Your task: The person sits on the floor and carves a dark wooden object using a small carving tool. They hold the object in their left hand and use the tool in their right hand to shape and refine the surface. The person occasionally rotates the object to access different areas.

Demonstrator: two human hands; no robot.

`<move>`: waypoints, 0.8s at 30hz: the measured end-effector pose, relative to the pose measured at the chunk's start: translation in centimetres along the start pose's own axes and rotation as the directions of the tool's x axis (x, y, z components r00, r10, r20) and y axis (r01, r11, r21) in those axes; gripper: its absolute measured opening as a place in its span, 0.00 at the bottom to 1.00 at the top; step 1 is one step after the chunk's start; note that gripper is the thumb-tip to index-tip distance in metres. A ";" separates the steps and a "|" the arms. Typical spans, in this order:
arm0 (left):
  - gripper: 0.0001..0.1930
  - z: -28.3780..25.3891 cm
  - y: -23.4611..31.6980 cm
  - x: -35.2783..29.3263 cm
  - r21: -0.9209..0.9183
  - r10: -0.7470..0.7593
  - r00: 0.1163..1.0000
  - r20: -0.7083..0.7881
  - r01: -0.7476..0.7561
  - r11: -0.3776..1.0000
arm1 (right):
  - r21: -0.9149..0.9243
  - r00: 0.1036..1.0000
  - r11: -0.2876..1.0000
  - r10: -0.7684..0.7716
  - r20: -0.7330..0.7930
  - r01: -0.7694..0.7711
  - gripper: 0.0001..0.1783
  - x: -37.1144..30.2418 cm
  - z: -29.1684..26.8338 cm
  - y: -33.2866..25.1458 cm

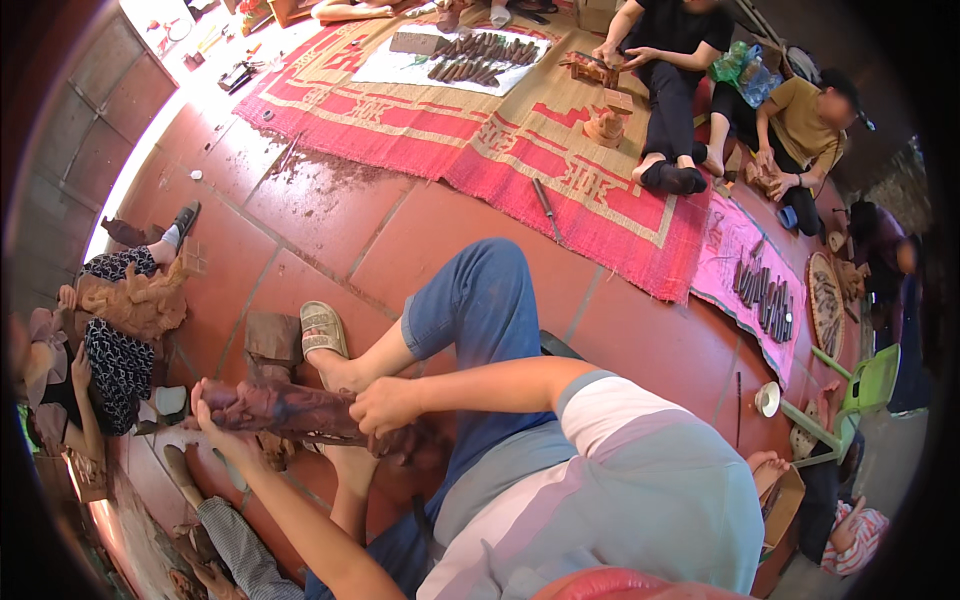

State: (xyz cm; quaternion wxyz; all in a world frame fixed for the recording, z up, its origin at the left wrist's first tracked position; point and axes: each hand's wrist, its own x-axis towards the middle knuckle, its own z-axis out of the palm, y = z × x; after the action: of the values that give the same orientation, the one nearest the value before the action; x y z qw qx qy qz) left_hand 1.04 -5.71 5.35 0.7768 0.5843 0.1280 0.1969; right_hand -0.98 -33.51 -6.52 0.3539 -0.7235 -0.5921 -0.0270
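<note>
A long reddish-brown wood carving (pixel 290 408) lies across in front of me, above my feet, its surface cut in deep relief. My left hand (pixel 215 425) holds its left end, with the palm under it and fingers raised around that end. Over the right part of the carving, my right hand (pixel 388 405) is closed, its fingers pinched together against the wood. Whatever is in those fingers, if anything, is hidden. A squared brown block (pixel 283 342) stands on the floor just beyond the carving, beside my sandal (pixel 323 330).
A red and tan mat (pixel 470 140) covers the far floor, with a white cloth (pixel 375 68) bearing rows of carving tools. One chisel (pixel 547 207) lies at its edge. More tools lie on a pink cloth (pixel 720 250). Other people sit around, several with carvings; a green chair (pixel 872 380) stands right.
</note>
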 end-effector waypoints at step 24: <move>0.23 -4.6 -1.3 1.0 -0.168 -0.014 0.984 -0.178 -0.016 0.986 | -0.403 0.967 0.888 0.147 -0.207 -0.222 0.06 -1.0 -7.2 8.9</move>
State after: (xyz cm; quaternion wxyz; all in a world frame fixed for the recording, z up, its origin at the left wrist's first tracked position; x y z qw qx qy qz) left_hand 0.13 -1.60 2.82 0.8088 0.4963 0.1798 0.2591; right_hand 9.23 -38.68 -5.88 0.2390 -0.8311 -0.4678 -0.1827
